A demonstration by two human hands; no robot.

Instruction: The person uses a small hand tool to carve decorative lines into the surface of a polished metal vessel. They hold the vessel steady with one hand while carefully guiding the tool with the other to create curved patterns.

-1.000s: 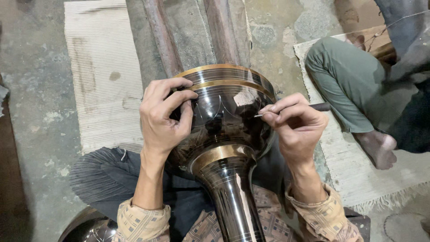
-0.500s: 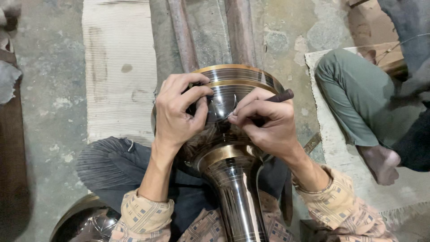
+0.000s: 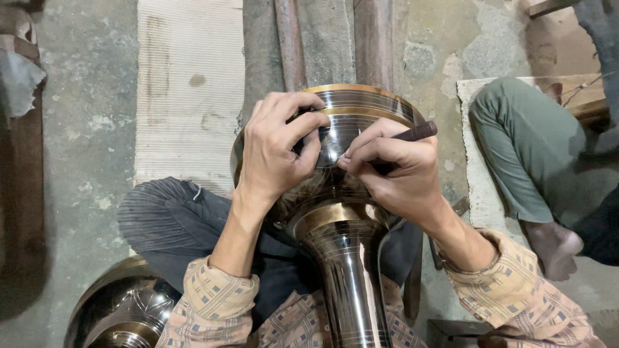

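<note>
A: What do we record first, working from the largest item down?

B: We record the metal vessel point(image 3: 342, 212), a polished dark body with brass bands and a long neck. It lies beneath both hands and between the knees, its wide end pointing away from the person.

A: Next?

B: We note a second polished metal piece point(image 3: 122, 309) below and outboard of the left forearm. Another person's leg point(image 3: 522, 148) in green cloth lies well apart, beyond the right hand.

A: State of the hands?

B: We see the left hand point(image 3: 274, 151) curled, fingers bent and pressed on the vessel's shoulder, holding no tool. The right hand point(image 3: 393, 171) is pinched closed around a thin dark engraving tool point(image 3: 416, 132), its tip touching the vessel between the two hands.
</note>
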